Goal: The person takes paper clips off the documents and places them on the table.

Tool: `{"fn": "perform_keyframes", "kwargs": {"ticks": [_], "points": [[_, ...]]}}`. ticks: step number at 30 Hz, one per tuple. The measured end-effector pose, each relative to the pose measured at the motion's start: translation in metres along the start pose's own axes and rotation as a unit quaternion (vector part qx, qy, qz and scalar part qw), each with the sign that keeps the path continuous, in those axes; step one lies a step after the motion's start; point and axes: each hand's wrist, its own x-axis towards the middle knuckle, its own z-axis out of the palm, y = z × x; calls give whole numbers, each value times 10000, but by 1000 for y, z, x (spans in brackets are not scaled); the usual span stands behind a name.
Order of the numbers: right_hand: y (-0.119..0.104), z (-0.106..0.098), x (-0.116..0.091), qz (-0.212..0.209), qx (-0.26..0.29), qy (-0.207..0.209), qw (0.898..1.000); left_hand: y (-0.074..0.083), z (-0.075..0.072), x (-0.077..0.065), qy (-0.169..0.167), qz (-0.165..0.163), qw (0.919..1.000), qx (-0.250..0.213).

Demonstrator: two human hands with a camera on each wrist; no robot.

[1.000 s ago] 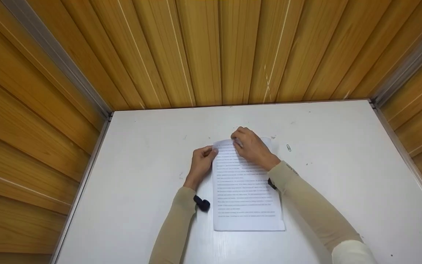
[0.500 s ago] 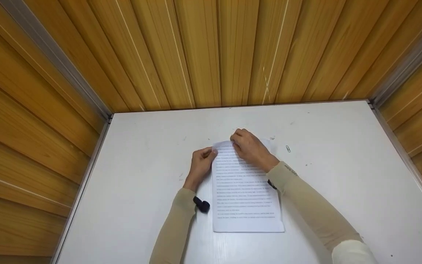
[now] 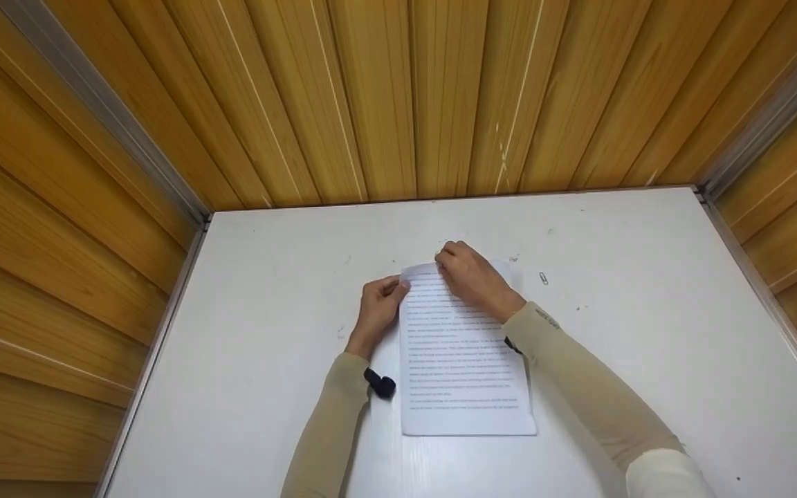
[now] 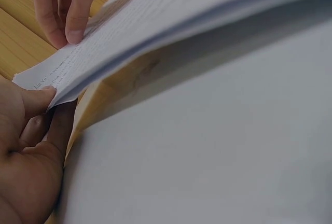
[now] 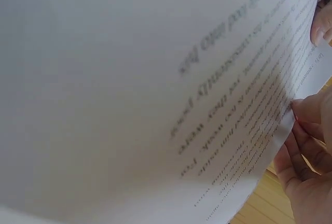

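Note:
A stack of printed paper sheets (image 3: 464, 373) lies lengthwise in front of me, and its far end bends up off the table. My left hand (image 3: 378, 311) pinches the left edge near the far corner; in the left wrist view, the thumb (image 4: 39, 99) is on top and the fingers are underneath. My right hand (image 3: 474, 280) reaches across the print and pinches the far edge near its middle, fingertips close together. From the right wrist view, that thumb (image 5: 308, 109) presses on the printed face. Whether anything small sits between the right fingertips is hidden.
A loose paper clip (image 3: 543, 278) lies on the white table (image 3: 267, 332), right of the sheets. Wood-look panel walls (image 3: 440, 104) stand behind the table and on both sides. Small dark specks and scuffs mark the tabletop.
Both hands keep their grip on the sheets and stay almost still. The head view shifts only slightly.

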Motion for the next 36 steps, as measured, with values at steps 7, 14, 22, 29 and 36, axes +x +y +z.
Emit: {"fn": "perform_keyframes", "kwargs": {"ticks": [7,14,22,29,36], "points": [[2,-1,1,412,430,-156,9981,1,0,0,-61,45,9997,-215],[2,-1,2,665,697,-199,9952,2,-1,-1,-76,125,9998,-113],[2,-3,4,770,858,-128,9933,0,0,-1,11,76,10000,-22],[3,-3,4,661,928,55,9935,0,0,-1,25,50,10000,-67],[4,-5,3,630,880,1,9941,1,0,-1,41,46,10000,47]]}}
